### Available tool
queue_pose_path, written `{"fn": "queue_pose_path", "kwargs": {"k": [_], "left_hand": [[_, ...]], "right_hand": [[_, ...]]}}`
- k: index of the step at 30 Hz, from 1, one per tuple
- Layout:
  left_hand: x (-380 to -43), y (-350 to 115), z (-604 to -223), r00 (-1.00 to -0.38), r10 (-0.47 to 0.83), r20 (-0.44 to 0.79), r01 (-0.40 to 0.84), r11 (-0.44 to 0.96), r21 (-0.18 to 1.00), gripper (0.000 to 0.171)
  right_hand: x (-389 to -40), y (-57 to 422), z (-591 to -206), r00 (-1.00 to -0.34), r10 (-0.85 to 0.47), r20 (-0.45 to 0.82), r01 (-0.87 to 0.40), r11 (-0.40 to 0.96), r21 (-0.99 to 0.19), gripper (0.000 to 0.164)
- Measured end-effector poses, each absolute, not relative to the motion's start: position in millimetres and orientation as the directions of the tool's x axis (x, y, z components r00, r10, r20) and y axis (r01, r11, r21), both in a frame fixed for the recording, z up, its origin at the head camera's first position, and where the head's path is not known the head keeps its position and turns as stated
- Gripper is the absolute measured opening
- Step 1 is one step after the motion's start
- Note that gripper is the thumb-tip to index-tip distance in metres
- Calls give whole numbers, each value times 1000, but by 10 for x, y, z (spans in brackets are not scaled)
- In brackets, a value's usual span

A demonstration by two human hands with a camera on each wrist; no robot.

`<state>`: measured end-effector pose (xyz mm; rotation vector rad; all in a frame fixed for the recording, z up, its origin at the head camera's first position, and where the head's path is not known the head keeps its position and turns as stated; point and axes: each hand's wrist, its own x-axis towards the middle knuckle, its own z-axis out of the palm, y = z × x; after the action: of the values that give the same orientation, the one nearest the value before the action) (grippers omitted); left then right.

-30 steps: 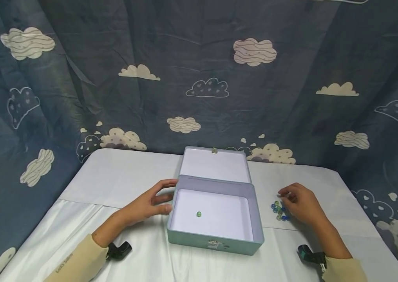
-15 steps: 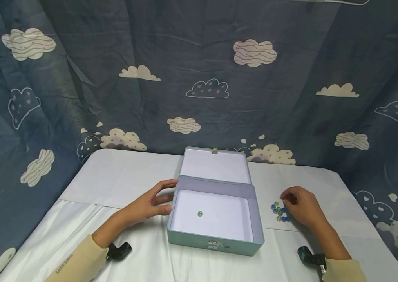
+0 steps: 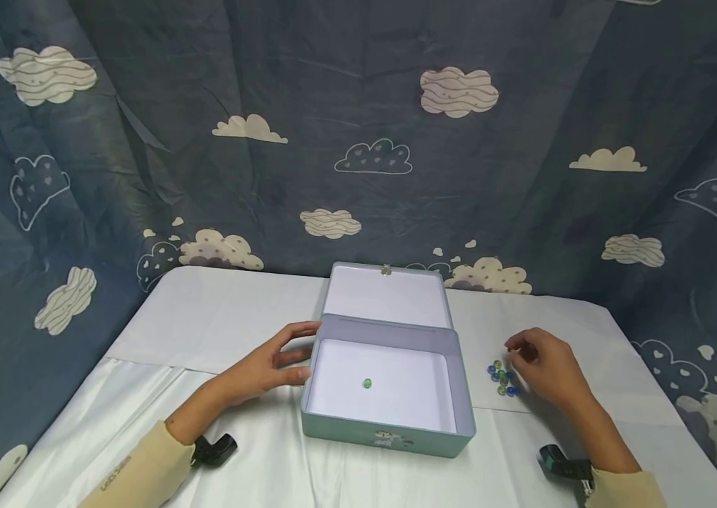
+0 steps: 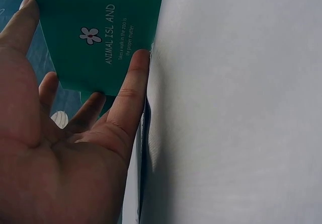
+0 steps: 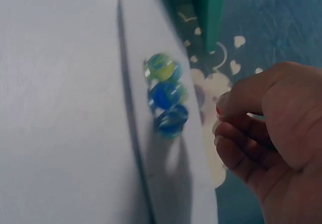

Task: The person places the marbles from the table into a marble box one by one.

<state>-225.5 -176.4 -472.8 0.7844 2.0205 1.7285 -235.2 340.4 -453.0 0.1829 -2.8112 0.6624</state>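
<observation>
A tin box [image 3: 390,441], green outside and pale inside, stands with its lid tipped back. One greenish glass marble [image 3: 368,383] lies on its floor. My left hand [image 3: 264,367] has its spread fingers at the box's left side; in the left wrist view the fingertips touch the green wall [image 4: 95,38] with printed lettering. Right of the box, several blue and green glass marbles [image 5: 168,94] sit in a tight cluster on the white cloth. My right hand [image 3: 545,367] hovers just beside them, fingers loosely curled, thumb close to the fingertips, with no marble showing between them.
The lid [image 3: 390,296] leans back behind the box, its small clasp [image 3: 387,269] at the far edge. White cloth [image 3: 257,451] covers the table. A dark blue curtain [image 3: 358,106] with cloud prints hangs behind and at both sides.
The marble inside the box has rolled slightly to the right. My right hand has shifted a little beside the cluster. The left hand keeps its place at the box.
</observation>
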Motion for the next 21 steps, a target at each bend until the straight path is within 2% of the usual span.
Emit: {"fn": "queue_pose_path", "kwargs": {"k": [21], "left_hand": [[-2256, -1768, -4747, -772, 629, 87, 174, 77, 982, 78]], "right_hand": [[-2083, 2973, -4106, -878, -239, 415, -430, 775, -463, 25]]}}
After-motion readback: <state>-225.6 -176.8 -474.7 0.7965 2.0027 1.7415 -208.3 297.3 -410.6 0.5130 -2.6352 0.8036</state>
